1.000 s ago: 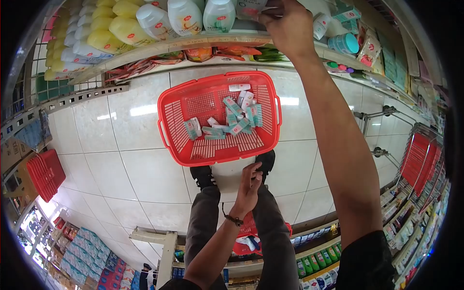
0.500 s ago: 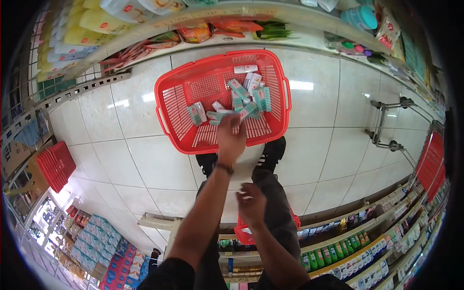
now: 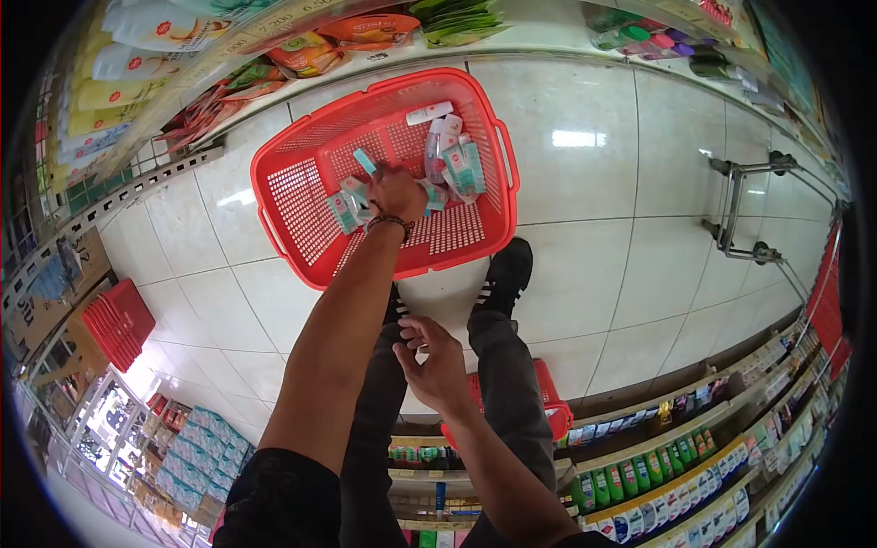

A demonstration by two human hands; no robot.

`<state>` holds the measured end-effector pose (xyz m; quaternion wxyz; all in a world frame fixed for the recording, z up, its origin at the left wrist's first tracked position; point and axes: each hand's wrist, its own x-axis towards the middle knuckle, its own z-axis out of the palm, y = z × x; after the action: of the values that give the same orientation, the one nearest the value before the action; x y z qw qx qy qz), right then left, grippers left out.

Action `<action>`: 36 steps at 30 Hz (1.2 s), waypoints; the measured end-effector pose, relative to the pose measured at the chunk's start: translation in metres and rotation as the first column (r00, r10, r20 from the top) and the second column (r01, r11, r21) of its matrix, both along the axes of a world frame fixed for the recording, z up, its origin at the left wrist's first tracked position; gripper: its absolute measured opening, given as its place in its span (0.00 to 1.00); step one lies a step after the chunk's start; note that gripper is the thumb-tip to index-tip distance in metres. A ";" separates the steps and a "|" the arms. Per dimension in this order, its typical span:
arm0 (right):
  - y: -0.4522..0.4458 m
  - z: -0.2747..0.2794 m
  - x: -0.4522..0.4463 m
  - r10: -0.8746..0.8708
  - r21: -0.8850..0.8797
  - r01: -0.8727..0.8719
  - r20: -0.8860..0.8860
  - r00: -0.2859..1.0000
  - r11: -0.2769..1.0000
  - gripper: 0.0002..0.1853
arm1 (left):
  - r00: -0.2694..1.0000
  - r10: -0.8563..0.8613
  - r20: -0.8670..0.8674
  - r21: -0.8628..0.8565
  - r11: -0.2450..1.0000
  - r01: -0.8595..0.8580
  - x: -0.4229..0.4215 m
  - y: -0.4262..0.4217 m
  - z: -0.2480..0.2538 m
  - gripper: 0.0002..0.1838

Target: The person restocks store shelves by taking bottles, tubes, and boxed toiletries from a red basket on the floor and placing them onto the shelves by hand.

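Note:
A red plastic basket (image 3: 297, 239) stands on the floor in front of me, with several small teal-and-white boxes (image 3: 464, 169) and a white tube-like pack (image 3: 429, 113) inside. My left hand (image 3: 396, 194), a bracelet at its wrist, is down in the basket. Its fingers are closed around a small teal box (image 3: 365, 162), whose end sticks out past them; the rest is hidden by the hand. Over my legs hovers my right hand (image 3: 429, 361), fingers loosely curled and apart, holding nothing. Behind it, near my right leg, sits another red basket (image 3: 545, 388).
A shelf with pouches (image 3: 365, 32) runs along the far side. At right stands a wheeled metal trolley (image 3: 744, 205). Stacked red baskets (image 3: 119, 324) are at left. Shelves with green bottles (image 3: 630, 479) lie behind my legs. My shoe (image 3: 505, 274) is close to the basket.
My left hand has moved left and deeper into the basket, closing on a teal box. My right hand has shifted left. The view has turned slightly, so the basket appears further left.

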<state>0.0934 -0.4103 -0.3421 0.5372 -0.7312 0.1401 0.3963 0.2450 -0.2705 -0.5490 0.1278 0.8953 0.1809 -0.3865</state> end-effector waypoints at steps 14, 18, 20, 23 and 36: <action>0.002 0.005 0.018 -0.181 0.235 0.198 -0.092 0.979 0.952 0.18 | 0.960 0.278 -0.041 -0.069 0.957 -0.280 0.047 -0.082 -0.035 0.49; -0.009 -0.008 0.008 -0.135 0.338 0.120 0.022 0.991 0.933 0.18 | 0.910 0.415 -0.021 -0.105 0.904 -0.415 0.049 -0.107 -0.029 0.40; -0.015 -0.005 0.014 -0.072 0.336 0.030 0.112 0.991 0.941 0.17 | 0.936 0.305 0.173 0.071 0.944 -0.321 0.031 -0.123 -0.053 0.28; -0.020 -0.012 0.006 0.009 0.229 -0.039 0.130 0.991 0.973 0.18 | 0.935 0.328 0.136 0.095 0.935 -0.341 0.023 -0.124 -0.042 0.34; -0.022 -0.021 -0.023 -0.339 0.282 0.375 -0.169 0.925 0.883 0.25 | 0.765 0.538 0.353 0.033 0.810 -0.585 0.041 -0.164 -0.036 0.45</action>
<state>0.0704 -0.4324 -0.3628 0.6999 -0.5756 0.2393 0.3487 0.2860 -0.4348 -0.5847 0.2024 0.8576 0.4440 -0.1624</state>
